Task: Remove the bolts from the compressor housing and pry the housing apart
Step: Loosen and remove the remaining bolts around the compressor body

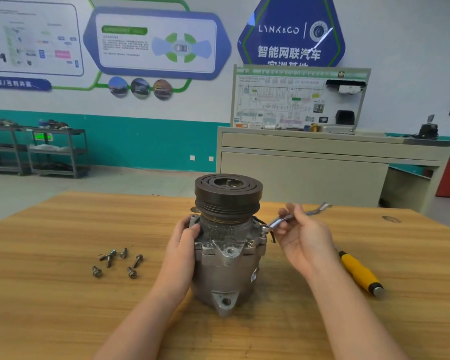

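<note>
- Standing upright near the middle of the wooden table [50,294] is the compressor [226,266], its dark grooved pulley [227,194] on top and the grey housing below.
- The left hand [183,245] grips the housing's upper left side, fingers curled round the flange just under the pulley, thumb on the near face.
- The right hand [303,239] is beside the compressor on the right, palm turned up, fingers curled round the shank of a wrench [294,216].
- The wrench's ring end sits on a bolt [264,229] at the housing's upper right edge; its other end points away to the right, above the table.
- Another bolt head [250,242] shows on the flange just left of that one, still seated.
- Six loose bolts [120,263] lie in a scatter on the table to the left of the compressor, well apart from it, some touching each other.
- A yellow-handled screwdriver [360,274] lies on the table to the right, partly behind the right forearm, its metal butt end nearest me.
- Beyond the table a beige cabinet [309,172] carries an upright wiring-diagram board [296,100].
- Grey shelving racks [37,152] stand against the teal-and-white wall at far left, with posters [156,42] above.
</note>
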A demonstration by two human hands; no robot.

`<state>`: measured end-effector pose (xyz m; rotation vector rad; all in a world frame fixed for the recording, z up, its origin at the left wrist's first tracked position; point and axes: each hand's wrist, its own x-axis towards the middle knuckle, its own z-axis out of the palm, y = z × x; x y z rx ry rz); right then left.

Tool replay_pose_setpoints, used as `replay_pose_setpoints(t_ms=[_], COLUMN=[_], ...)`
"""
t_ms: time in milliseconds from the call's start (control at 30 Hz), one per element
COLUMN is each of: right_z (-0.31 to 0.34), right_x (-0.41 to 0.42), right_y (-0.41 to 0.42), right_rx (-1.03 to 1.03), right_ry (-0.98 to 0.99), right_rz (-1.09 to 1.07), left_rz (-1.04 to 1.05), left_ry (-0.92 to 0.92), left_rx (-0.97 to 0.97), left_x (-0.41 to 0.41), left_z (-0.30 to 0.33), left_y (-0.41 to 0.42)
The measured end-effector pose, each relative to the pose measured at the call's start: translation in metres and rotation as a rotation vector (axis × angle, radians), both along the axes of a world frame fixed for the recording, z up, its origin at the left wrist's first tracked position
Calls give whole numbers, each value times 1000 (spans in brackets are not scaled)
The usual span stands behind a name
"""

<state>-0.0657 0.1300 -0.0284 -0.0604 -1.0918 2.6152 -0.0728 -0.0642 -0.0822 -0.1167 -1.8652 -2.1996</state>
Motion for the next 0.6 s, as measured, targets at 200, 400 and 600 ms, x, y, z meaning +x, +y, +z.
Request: replay_pose_setpoints(t_ms=[200,400,600], right_z=[-3,-14,-17], right_x=[11,29,37], right_y=[3,-12,-21], right_rx=[81,509,641], right_ry=[211,440,691], right_rz=[-268,-612,-721], left_rz=[2,-4,2], left_ry=[-1,-10,-14], left_rx=[-4,-5,-4], left_x=[-2,0,2], left_z=[0,0,2], left_y=[-1,-1,0])
